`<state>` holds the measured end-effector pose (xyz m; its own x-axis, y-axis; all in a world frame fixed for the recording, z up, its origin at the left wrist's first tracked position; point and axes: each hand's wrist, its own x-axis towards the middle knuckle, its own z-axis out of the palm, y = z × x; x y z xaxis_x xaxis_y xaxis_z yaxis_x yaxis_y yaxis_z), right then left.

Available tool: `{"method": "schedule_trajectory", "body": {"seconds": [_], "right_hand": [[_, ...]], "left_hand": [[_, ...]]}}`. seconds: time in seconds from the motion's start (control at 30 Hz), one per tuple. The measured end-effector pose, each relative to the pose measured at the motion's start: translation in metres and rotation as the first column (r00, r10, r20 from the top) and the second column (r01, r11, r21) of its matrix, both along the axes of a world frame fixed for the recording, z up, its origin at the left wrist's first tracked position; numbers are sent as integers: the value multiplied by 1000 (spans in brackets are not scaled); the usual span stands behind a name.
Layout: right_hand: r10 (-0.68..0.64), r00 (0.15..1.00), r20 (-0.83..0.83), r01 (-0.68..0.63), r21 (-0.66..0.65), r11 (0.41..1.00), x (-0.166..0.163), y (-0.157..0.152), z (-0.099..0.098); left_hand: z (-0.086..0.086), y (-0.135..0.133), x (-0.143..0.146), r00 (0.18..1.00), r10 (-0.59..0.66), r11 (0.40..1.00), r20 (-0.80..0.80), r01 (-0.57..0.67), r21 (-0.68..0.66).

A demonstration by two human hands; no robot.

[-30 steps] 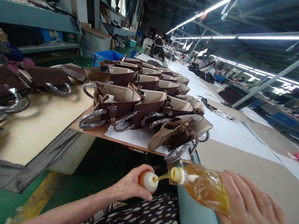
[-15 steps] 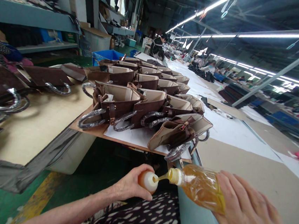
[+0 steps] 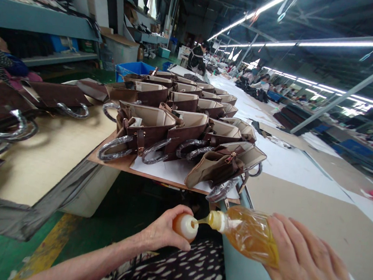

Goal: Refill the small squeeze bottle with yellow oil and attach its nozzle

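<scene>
Nozzle of the big bottle is pointing left, its long axis lying nearly level, tip touching the mouth of the small bottle. Right hand is wrapping round the big one's base; left hand is closing round the small one (low, by the worktop edge).

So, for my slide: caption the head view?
Right hand tips amber bottle into small bottle held by left hand.
</scene>
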<state>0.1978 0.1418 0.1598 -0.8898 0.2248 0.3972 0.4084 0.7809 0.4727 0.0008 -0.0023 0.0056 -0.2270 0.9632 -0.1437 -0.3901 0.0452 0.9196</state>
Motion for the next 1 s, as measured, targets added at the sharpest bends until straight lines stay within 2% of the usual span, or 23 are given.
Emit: {"method": "schedule_trajectory", "body": {"seconds": [0.13,0.57,0.83,1.0], "right_hand": [[35,999,12,-36,26,999,-1,-2,1],[16,1000,-13,-16,10,1000,-3,-5,2],[46,999,28,-48,65,997,0,0,1],[35,999,6,-36,39,999,-2,-3,0]], "left_hand": [[2,0,0,1000,-6,1000,23,6,-4],[4,0,-1,1000,-9,1000,1,9,-7],[4,2,0,999,12,1000,-47,-13,-28],[5,1,0,999,3,1000,-40,-4,-27]]}}
